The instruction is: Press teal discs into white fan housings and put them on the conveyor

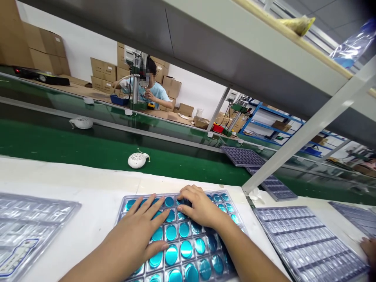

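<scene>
My left hand [141, 235] lies flat with its fingers spread over a clear plastic tray [121, 213] of round teal discs, and its fingertips touch several discs. My right hand [199, 205] rests on the tray's upper part, its fingers covering the discs beneath. One teal disc [171, 254] sits just below my left thumb. Neither hand visibly grips anything. Left of the tray lies a clear blister tray [29, 219], and a stack of grey blister trays [308, 243] lies to the right.
A hand of another person [368, 248] is at the right edge. Behind the white bench [88, 184] runs a green conveyor belt [88, 149], carrying a white round device [138, 159] and dark trays [242, 156]. A white post [308, 125] slants across the right.
</scene>
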The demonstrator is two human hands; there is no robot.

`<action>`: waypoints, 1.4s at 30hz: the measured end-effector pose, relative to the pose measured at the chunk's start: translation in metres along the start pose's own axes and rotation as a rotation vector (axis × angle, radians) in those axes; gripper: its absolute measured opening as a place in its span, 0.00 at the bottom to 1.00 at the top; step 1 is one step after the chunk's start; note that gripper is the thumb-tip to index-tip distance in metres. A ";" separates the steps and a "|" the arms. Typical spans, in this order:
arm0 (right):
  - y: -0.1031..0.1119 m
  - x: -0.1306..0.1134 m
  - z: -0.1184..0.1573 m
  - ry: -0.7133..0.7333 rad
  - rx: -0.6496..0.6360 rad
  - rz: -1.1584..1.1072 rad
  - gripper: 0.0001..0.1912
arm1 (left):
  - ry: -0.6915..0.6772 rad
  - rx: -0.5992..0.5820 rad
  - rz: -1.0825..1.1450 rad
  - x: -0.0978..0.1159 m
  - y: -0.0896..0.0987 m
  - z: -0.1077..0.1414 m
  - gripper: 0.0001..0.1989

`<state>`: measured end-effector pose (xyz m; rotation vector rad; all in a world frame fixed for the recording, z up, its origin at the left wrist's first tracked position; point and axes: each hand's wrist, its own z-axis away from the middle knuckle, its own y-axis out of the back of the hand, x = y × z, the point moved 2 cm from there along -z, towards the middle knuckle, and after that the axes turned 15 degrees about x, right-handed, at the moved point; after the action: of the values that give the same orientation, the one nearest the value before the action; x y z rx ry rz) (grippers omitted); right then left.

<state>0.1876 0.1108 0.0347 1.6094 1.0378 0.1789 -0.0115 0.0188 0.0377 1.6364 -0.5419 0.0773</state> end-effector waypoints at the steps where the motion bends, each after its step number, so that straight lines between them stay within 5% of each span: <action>1: -0.001 0.001 0.000 0.002 0.019 -0.003 0.10 | 0.008 -0.010 -0.008 0.001 0.003 -0.001 0.31; 14: -0.006 0.007 -0.001 0.004 0.127 -0.070 0.12 | 0.013 -0.118 0.038 0.005 0.006 0.005 0.40; 27: -0.004 0.004 -0.002 -0.016 0.128 -0.099 0.18 | 0.184 -0.216 -0.124 0.003 0.038 0.003 0.43; 33: -0.004 0.005 -0.002 -0.011 0.130 -0.102 0.18 | 0.130 -0.258 -0.062 0.015 0.021 0.005 0.43; 42: -0.005 0.005 -0.002 -0.006 0.135 -0.117 0.18 | -0.063 -0.094 0.006 0.026 -0.014 0.005 0.40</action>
<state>0.1868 0.1157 0.0290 1.6632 1.1566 0.0248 0.0157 0.0065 0.0334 1.5491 -0.5898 0.0047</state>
